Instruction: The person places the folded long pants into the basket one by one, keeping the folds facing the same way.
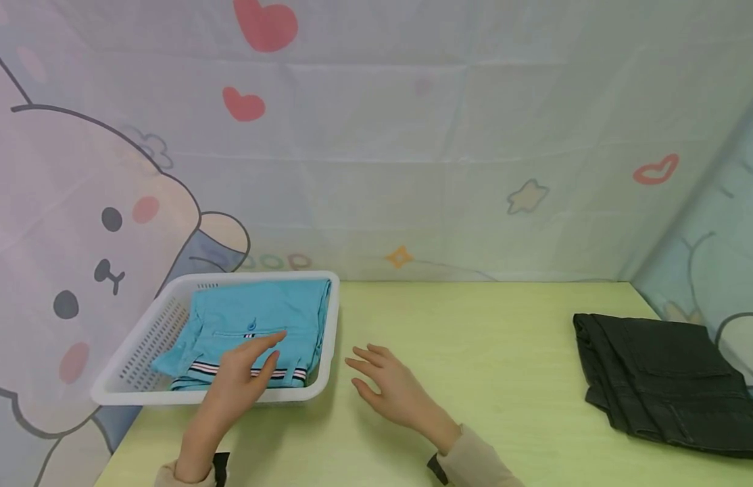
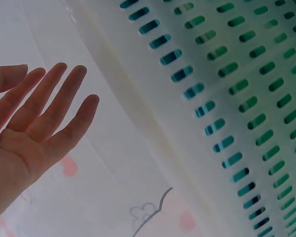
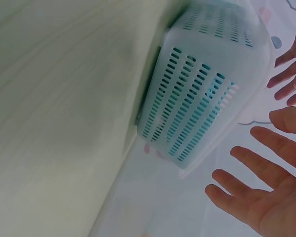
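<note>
A folded pair of light blue pants [image 1: 261, 304] lies in the white plastic basket [image 1: 332, 325] on the left of the table. Above the basket's front rim hovers my left hand [image 1: 233, 385], its fingers extended and holding nothing. My right hand [image 1: 395, 389] is in the air just right of the basket, with fingers spread and nothing in them. In the right wrist view the right hand [image 3: 266, 182] is apart from the slotted basket wall [image 3: 187, 103]. The left wrist view shows the left hand [image 2: 39, 118] spread beside the basket's slotted side [image 2: 227, 98].
Folded black pants [image 1: 668, 379] lie at the right end of the light green table [image 1: 474, 352]. Behind the table hangs a pale cloth backdrop [image 1: 382, 135] printed with hearts, stars and a cartoon bear; it also covers the right side.
</note>
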`<state>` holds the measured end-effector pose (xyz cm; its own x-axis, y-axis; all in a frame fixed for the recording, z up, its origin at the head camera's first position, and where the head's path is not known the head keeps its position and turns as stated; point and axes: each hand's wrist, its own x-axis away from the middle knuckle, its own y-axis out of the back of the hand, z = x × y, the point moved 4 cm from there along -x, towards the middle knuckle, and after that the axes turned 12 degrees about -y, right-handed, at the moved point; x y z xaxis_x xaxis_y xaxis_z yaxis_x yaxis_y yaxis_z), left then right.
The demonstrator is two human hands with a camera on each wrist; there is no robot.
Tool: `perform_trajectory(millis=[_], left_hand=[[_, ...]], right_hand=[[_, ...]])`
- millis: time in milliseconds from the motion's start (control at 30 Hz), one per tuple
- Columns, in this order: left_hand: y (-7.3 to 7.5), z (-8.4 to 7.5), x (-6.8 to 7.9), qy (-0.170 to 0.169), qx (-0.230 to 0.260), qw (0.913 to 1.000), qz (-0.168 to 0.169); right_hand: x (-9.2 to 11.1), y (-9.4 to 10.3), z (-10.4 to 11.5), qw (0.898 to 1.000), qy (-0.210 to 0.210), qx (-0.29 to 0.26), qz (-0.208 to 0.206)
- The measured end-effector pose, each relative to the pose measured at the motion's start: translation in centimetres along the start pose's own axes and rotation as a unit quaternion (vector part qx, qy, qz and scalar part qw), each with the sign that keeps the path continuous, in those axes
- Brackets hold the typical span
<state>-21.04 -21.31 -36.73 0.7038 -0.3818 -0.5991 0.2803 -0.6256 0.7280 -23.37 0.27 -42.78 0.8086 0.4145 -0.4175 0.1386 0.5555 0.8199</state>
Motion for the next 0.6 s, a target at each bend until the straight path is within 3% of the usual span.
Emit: perform_trajectory(millis=[100,333,600], left_hand=[[-0.4,-0.3,-0.2,-0.021,-0.009,0.9997,-0.011],[-0.8,-0.8,-0.4,-0.015,-0.001,0.9999,-0.003],[-1.0,-1.2,-0.5,-0.063,0.005,0.9966,-0.052]], right_hand=[[0.4,0.4,-0.4,1.000,-0.004,-0.004,-0.003],[1.3,1.5,-1.6,1.000,-0.019,-0.020,-0.006],[2.2,2.5,-2.9,0.999,-0.030,-0.027,-0.014]])
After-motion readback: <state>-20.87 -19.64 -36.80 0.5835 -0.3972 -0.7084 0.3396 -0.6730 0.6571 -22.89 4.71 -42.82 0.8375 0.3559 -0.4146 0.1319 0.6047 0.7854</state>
